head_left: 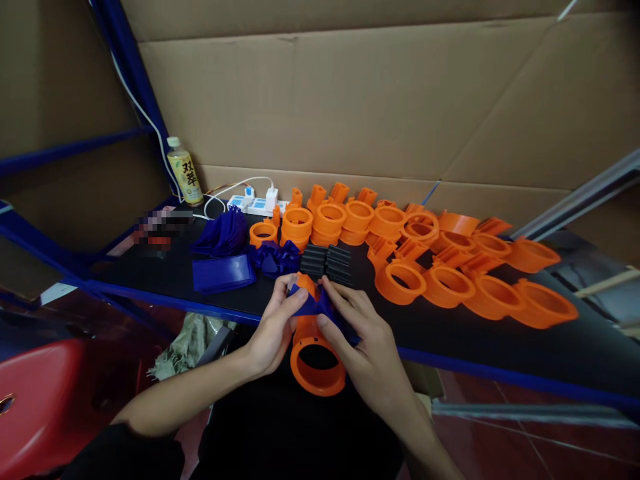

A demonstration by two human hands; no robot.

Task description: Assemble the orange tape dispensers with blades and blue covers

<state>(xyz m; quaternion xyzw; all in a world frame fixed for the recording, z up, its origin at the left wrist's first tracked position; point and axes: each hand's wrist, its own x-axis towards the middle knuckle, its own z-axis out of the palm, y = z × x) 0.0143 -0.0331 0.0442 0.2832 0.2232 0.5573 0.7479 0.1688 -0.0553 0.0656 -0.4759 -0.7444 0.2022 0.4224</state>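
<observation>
An orange plastic ring part [319, 380] with a raised stem is held between both hands, just in front of the shelf edge. My left hand [274, 325] is closed around the stem's left side, thumb resting on a dark blue plastic piece [304, 305] there. My right hand [367, 340] grips the other side, its fingers pressed over a dark blue plate [330, 310] against the stem. Exactly how the blue pieces join the stem is hidden by the fingers. Just beyond the hands lie ribbed black pieces [326, 261] and small blue parts [277, 259].
More orange ring parts [445, 287] stand in rows along the black shelf [450, 340]. Left are stacked blue plates [223, 273] and blue sheets [220, 232]. Behind stand a power strip [257, 203] and a drink bottle [185, 171]. A red stool [65, 400] is at lower left.
</observation>
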